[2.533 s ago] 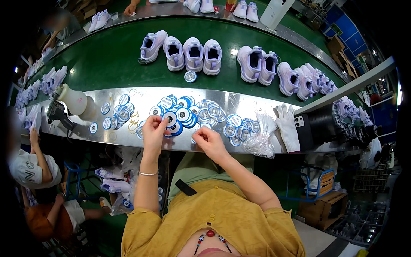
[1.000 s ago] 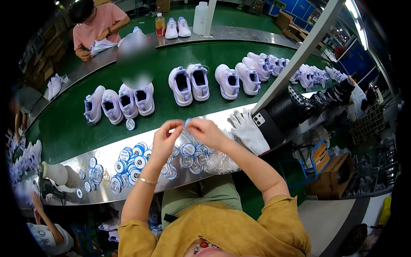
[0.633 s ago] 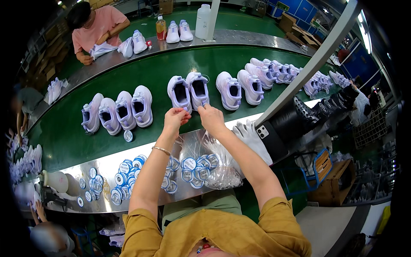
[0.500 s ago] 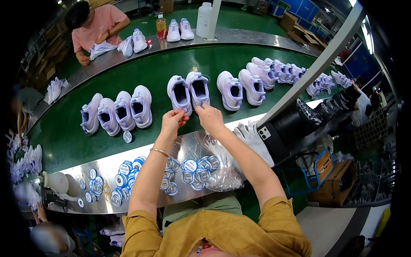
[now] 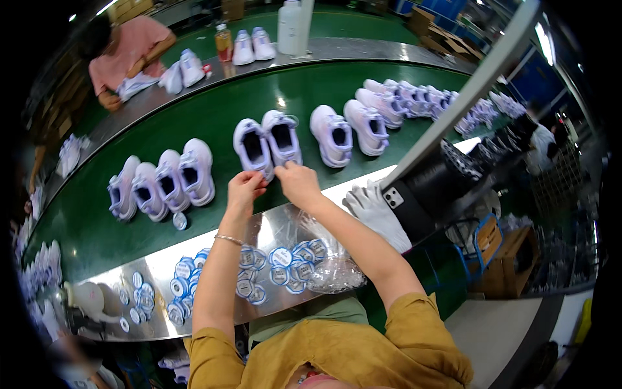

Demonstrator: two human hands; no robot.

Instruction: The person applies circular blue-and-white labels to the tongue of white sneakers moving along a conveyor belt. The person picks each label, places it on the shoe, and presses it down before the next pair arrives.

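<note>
A pair of white and lavender sneakers stands on the green belt in front of me, heels toward me: a left sneaker [image 5: 253,150] and a right sneaker [image 5: 283,138]. My left hand [image 5: 245,189] is pinched just below the left one's heel. At the right one's heel, my right hand [image 5: 299,184] is closed with its fingertips together. Whatever thin thing the fingers may hold is too small to make out. A fine loop shows near the right sneaker's tongue. Nearer to me, round blue-and-white tags [image 5: 280,257] lie in piles beside a bundle of clear plastic strings [image 5: 337,275].
More sneakers [image 5: 170,178] stand left and others [image 5: 332,136] right on the green belt [image 5: 214,110]. White gloves [image 5: 376,207] and a dark phone [image 5: 393,196] lie by a slanted metal post [image 5: 453,104]. Across the belt, a person in pink [image 5: 129,55] handles a shoe.
The whole view has shifted, so the belt and shoes appear farther left. Both hands stay at the heels of the same pair, with their fingers still closed.
</note>
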